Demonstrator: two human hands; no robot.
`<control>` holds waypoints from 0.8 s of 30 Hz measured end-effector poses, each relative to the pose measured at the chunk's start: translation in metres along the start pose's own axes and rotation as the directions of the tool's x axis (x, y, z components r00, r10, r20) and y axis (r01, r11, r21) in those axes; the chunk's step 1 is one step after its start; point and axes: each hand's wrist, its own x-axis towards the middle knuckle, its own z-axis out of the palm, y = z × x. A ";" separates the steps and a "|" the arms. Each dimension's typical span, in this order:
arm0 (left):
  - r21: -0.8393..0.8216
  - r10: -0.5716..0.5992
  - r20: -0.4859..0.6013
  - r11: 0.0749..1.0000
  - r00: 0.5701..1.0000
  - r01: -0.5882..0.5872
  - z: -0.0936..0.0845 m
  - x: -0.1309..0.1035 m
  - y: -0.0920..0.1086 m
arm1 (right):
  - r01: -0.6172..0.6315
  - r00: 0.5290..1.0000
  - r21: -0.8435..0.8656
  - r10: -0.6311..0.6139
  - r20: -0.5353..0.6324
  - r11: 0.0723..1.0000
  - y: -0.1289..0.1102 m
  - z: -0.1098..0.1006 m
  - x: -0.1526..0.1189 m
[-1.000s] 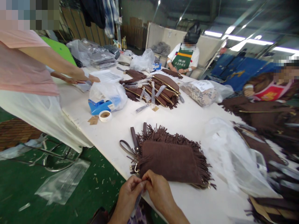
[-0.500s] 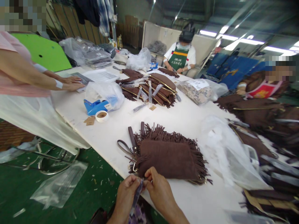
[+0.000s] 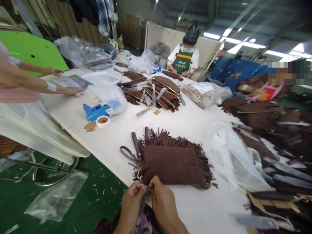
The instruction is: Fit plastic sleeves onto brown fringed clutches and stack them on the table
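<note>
At the table's near edge, my left hand [image 3: 133, 198] and my right hand [image 3: 159, 198] pinch a dark strap [image 3: 143, 203] in a clear plastic sleeve between them. The strap hangs down toward my lap; its upper end is mostly covered by my fingers. Just beyond my hands lies a brown fringed clutch bag [image 3: 170, 164], flat on the table. Its fringe spreads along the far and right sides. A dark wrist strap [image 3: 128, 152] and a metal clasp [image 3: 139, 175] stick out at its left end.
A blue tape dispenser [image 3: 94, 112] and a tape roll [image 3: 103, 121] sit to the left. Piled fringed bags [image 3: 156, 92] lie farther back. Plastic bags [image 3: 234, 159] and more brown bags [image 3: 273, 117] fill the right. Co-workers stand left, far and right.
My right hand's fingers have closed in nearer to my left hand at the strap's top. The co-worker on the left has spread their hands apart over the papers.
</note>
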 end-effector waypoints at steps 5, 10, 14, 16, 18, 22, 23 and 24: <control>0.049 0.016 -0.011 0.999 1.000 -0.016 -0.003 0.002 -0.003 | -0.057 0.996 0.096 0.062 -0.056 0.994 0.002 0.010 -0.004; -0.054 -0.125 -0.014 0.991 0.992 0.124 -0.004 0.002 0.000 | -0.061 0.986 0.150 0.083 -0.147 0.987 0.006 0.019 -0.007; -0.102 -0.135 -0.019 0.986 0.991 0.133 -0.004 0.003 0.002 | -0.042 0.978 0.186 0.079 -0.194 0.982 0.010 0.025 -0.012; -0.110 -0.141 -0.016 0.984 0.990 0.139 -0.004 0.002 0.003 | -0.041 0.975 0.202 0.083 -0.206 0.979 0.012 0.028 -0.015; -0.118 -0.154 -0.006 0.981 0.988 0.153 -0.005 0.001 0.003 | -0.033 0.971 0.212 0.081 -0.226 0.977 0.014 0.032 -0.017; -0.143 -0.162 -0.002 0.977 0.987 0.160 -0.004 -0.001 0.003 | 0.025 0.958 0.202 0.034 -0.285 0.979 0.015 0.036 -0.019; -0.144 -0.158 -0.008 0.977 0.987 0.156 -0.003 -0.001 0.003 | 0.041 0.956 0.201 0.020 -0.294 0.979 0.014 0.037 -0.019; -0.142 -0.153 -0.018 0.979 0.988 0.149 -0.003 -0.001 0.003 | 0.049 0.955 0.210 0.016 -0.297 0.977 0.014 0.037 -0.019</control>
